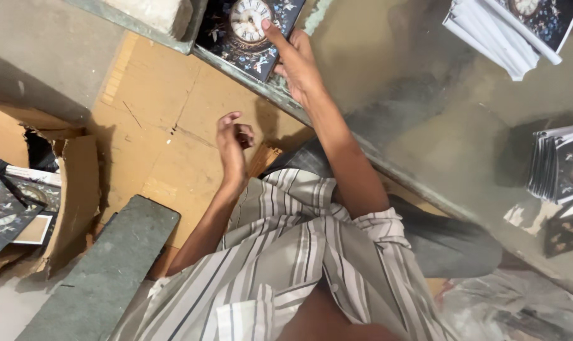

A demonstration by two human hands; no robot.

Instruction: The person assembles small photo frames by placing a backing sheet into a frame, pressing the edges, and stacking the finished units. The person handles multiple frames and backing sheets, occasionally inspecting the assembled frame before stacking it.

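Observation:
My right hand (297, 63) reaches forward to a dark floral booklet with a clock face printed on it (242, 35). The booklet lies at the near edge of a glass-topped table. My forefinger rests across its cover and the other fingers curl round its lower right edge. My left hand (232, 148) hangs lower, over a brown cardboard sheet (166, 126) on the floor. Its fingers are loosely curled and hold nothing. My striped shirt (286, 265) fills the bottom of the view.
Stacks of similar booklets lie on the glass table (425, 126) at the top right (507, 31) and the right edge (561, 167). A torn cardboard box (78, 189) at the left holds more booklets. A grey slab (103, 271) lies at the lower left.

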